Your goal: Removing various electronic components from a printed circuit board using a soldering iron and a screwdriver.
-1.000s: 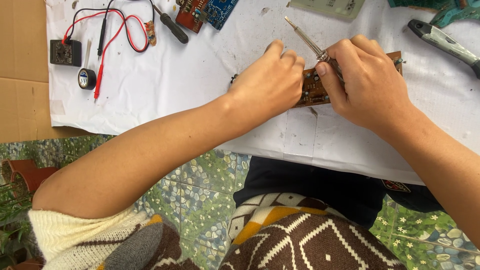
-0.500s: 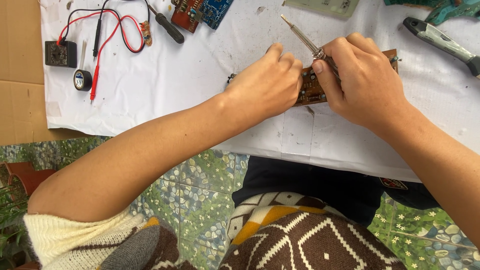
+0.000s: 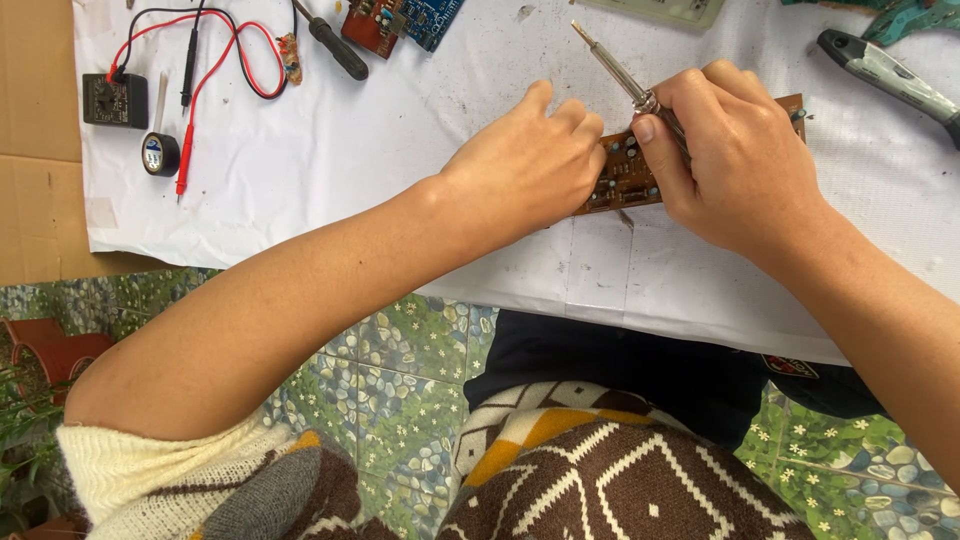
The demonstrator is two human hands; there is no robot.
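Item 1: brown circuit board (image 3: 625, 178), lying flat on the white sheet (image 3: 420, 120) that covers the bench, near its front edge; I see only the strip of it between the two hands, plus a corner beyond the right knuckles.

Item 2: left hand (image 3: 525, 165), fingers curled down and closed on the board's left end, palm turned away from me.

Item 3: right hand (image 3: 745, 160), clenched around a soldering iron (image 3: 625, 72); its metal shaft juts up and to the left from between thumb and forefinger, tip clear of the board.

Item 4: black multimeter box (image 3: 115, 100) at far left, with red and black leads (image 3: 235, 45) looped beside it.

Item 5: roll of black tape (image 3: 160, 153), just below the box.

Item 6: black-handled screwdriver (image 3: 335, 45), top centre, next to a blue board (image 3: 430, 18).

Item 7: grey-handled tool (image 3: 885, 72), top right, well apart from my hands.

Item 8: patterned brown-and-cream garment (image 3: 600, 480) across the lap, below the bench edge.
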